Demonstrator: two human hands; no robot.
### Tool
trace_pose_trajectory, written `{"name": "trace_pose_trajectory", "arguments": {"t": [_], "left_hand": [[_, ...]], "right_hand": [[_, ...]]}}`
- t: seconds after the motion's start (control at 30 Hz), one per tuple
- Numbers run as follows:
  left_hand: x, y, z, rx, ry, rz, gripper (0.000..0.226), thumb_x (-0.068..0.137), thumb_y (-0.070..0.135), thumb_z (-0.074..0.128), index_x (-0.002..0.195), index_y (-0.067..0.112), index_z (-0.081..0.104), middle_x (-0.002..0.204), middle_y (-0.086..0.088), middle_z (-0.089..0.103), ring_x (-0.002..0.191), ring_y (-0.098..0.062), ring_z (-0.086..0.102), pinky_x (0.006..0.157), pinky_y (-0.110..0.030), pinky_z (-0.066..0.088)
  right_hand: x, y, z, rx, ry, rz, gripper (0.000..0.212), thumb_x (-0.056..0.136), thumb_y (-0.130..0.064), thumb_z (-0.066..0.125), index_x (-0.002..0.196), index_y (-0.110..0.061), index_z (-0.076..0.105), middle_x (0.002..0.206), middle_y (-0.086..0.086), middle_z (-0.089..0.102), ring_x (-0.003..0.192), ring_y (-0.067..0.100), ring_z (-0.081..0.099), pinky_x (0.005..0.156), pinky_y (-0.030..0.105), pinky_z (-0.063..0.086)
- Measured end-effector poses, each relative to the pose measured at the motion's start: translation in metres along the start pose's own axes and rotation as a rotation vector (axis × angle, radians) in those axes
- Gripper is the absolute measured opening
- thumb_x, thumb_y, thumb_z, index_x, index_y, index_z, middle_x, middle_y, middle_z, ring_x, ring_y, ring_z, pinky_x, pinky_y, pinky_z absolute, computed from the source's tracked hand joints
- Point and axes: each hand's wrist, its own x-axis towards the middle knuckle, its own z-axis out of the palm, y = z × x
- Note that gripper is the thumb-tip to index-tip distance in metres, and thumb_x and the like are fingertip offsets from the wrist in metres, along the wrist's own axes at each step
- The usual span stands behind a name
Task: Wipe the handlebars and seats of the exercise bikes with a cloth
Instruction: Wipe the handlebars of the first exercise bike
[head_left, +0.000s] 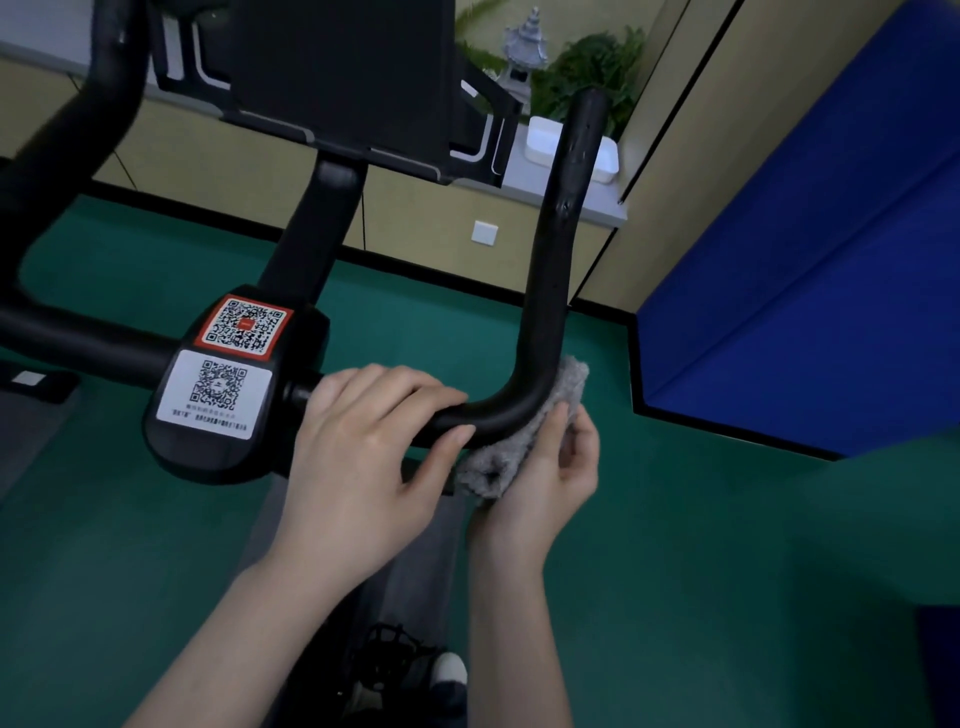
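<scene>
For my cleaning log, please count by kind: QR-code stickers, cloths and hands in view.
QR-code stickers: 2, red-bordered sticker and white sticker
Grey cloth: 1
Hands: 2, left hand gripping the handlebar, right hand holding the cloth
Total: 5

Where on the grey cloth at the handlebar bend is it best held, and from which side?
Hold the grey cloth by its bunched lower end, coming from below on the outer side, as the right hand does. The cloth lies against the outside of the bend in the handlebar, so the bar blocks it from above.
</scene>
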Motion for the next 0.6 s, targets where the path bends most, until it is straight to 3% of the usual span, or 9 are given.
{"name": "trace_pose_trajectory", "arguments": {"t": [0.13,0.23,0.33,0.43,0.6], "left_hand": [[0.001,0.001,0.000,0.031,-0.007,0.010,0.024,0.089,0.035,0.054,0.098,0.018,0.068,0.093,0.009,0.063,0.088,-0.016,0.058,0.088,-0.024,0.030],[0.002,0.007,0.002,0.062,0.006,0.002,0.028,0.090,0.039,0.054,0.099,0.016,0.069,0.093,0.007,0.064,0.088,-0.017,0.059,0.095,-0.030,0.033],[0.004,0.018,0.008,0.084,0.009,-0.037,0.033,0.090,0.043,0.054,0.099,0.015,0.070,0.093,0.006,0.067,0.089,-0.016,0.062,0.103,-0.036,0.034],[0.005,0.025,0.015,0.091,0.027,-0.071,0.028,0.088,0.041,0.058,0.095,0.017,0.071,0.088,0.007,0.068,0.084,-0.016,0.063,0.101,-0.038,0.036],[0.006,0.026,0.020,0.058,0.077,-0.110,0.024,0.087,0.043,0.060,0.092,0.023,0.072,0.083,0.013,0.067,0.079,-0.012,0.060,0.090,-0.028,0.029]], "right_hand": [[-0.004,0.002,-0.008,0.125,-0.111,0.206,0.019,0.095,-0.015,0.056,0.105,0.000,0.061,0.093,0.012,0.067,0.085,0.023,0.064,0.075,0.033,0.052],[0.009,-0.011,-0.007,0.166,-0.102,0.229,0.018,0.093,-0.011,0.058,0.106,0.001,0.060,0.095,0.016,0.064,0.089,0.028,0.060,0.080,0.038,0.050],[0.016,-0.021,-0.001,0.040,-0.044,0.057,0.009,0.093,-0.009,0.060,0.100,-0.005,0.064,0.099,0.011,0.068,0.094,0.024,0.064,0.089,0.040,0.052],[0.003,-0.023,-0.003,-0.167,-0.032,-0.227,0.010,0.092,-0.011,0.062,0.095,-0.019,0.066,0.095,0.000,0.069,0.093,0.013,0.066,0.084,0.027,0.053],[0.014,-0.038,-0.003,-0.383,-0.209,-0.614,0.018,0.087,0.001,0.064,0.096,-0.014,0.068,0.097,0.007,0.065,0.094,0.006,0.062,0.084,0.017,0.048]]}}
